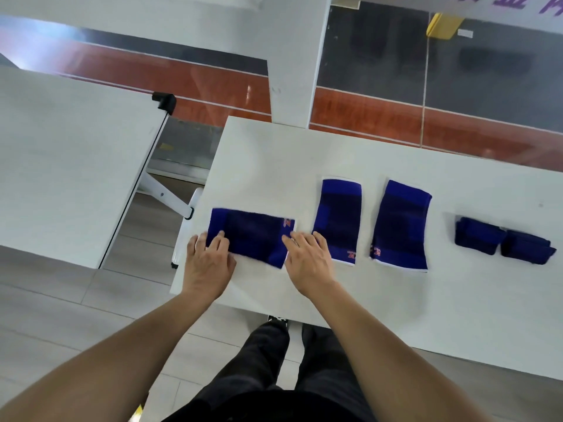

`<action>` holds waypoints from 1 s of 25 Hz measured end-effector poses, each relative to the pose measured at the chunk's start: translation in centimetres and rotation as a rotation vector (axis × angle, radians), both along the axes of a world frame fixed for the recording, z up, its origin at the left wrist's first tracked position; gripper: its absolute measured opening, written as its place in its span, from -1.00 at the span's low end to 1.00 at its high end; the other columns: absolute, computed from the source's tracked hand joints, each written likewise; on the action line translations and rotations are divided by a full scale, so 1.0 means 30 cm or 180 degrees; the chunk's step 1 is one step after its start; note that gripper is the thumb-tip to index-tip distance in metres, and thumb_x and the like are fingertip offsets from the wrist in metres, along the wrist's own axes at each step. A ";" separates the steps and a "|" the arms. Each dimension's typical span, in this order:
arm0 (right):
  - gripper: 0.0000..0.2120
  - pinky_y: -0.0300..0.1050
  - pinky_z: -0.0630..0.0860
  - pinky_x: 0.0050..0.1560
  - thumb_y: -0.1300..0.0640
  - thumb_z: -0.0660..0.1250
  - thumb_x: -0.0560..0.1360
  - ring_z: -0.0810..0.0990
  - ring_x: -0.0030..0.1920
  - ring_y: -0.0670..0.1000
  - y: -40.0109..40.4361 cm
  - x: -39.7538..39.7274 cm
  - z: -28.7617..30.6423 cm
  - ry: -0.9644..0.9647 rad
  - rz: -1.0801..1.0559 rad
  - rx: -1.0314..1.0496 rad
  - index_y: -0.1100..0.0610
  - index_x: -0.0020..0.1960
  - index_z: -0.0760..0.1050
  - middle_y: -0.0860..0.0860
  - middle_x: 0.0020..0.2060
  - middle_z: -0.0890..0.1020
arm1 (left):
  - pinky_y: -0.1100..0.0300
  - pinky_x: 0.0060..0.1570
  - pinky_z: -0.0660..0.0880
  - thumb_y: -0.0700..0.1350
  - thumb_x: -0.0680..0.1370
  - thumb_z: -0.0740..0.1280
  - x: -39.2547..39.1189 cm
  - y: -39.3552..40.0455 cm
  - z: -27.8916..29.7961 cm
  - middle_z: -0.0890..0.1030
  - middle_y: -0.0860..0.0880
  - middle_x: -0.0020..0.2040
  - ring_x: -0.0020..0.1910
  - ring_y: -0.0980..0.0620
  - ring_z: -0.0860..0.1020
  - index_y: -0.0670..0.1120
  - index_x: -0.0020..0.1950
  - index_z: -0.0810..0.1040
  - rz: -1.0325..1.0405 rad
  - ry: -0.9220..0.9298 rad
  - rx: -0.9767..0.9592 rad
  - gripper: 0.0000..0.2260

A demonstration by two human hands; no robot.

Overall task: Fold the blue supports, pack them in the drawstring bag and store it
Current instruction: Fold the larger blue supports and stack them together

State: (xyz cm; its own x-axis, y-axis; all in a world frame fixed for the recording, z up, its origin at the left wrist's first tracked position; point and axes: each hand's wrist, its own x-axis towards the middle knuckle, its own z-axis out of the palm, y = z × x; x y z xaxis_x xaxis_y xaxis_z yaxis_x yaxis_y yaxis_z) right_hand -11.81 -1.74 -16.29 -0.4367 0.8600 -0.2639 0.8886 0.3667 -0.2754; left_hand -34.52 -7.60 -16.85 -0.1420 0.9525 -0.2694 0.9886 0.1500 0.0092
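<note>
A person's left hand and right hand press with relaxed, straight fingers on the two ends of a blue knit support, lying crosswise near the 9 o'clock edge of a white table. Toward 3 o'clock lie two flat supports, then two folded bundles, bare tabletop between them. A second table stands across a gap at 9 o'clock.

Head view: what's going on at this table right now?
A person stands at a white table with both hands on a blue support lying sideways: left hand at its left end, right hand at its right end. Two more supports lie flat to the right, and two dark blue bundles, apparently folded, lie farther right. No drawstring bag is visible.
</note>
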 end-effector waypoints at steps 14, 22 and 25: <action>-0.75 0.01 0.41 -0.07 0.08 0.51 0.37 0.45 -0.21 0.09 -0.111 -0.010 -0.045 -0.0309 -0.0914 0.0419 0.12 -0.02 0.55 0.04 -0.18 0.50 | -0.09 0.14 0.46 -0.27 0.53 0.32 -0.053 0.152 -0.016 0.45 -0.20 0.24 0.19 -0.23 0.41 -0.11 0.41 0.36 0.1217 -0.1099 -0.0040 -0.55; -0.89 0.00 0.35 0.00 0.09 0.33 0.56 0.40 -0.19 0.06 -0.096 0.025 -0.010 0.0248 -0.1056 0.0120 0.07 -0.05 0.40 -0.03 -0.24 0.53 | 0.03 -0.02 0.47 -0.14 0.60 0.26 0.016 0.309 0.071 0.49 -0.09 0.07 -0.04 -0.11 0.53 -0.09 0.15 0.53 0.1428 -0.1873 0.0572 -0.85; -0.88 -0.03 0.35 -0.01 0.05 0.31 0.59 0.42 -0.22 0.04 -0.081 0.090 0.012 0.0648 -0.1414 0.0193 0.05 -0.05 0.41 -0.06 -0.28 0.57 | 0.00 -0.02 0.58 -0.13 0.62 0.24 0.091 0.449 0.122 0.61 -0.04 0.05 -0.08 -0.06 0.60 -0.01 0.15 0.57 0.1001 -0.2196 0.0700 -0.83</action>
State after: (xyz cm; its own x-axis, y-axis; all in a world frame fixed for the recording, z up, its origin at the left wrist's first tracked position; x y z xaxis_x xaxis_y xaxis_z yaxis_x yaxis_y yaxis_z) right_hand -9.12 -4.18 -15.94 -0.0617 0.9860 -0.1549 0.8931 -0.0147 -0.4495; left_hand -31.78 5.87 -13.18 -0.2829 0.9370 -0.2048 0.6604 0.3451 0.6669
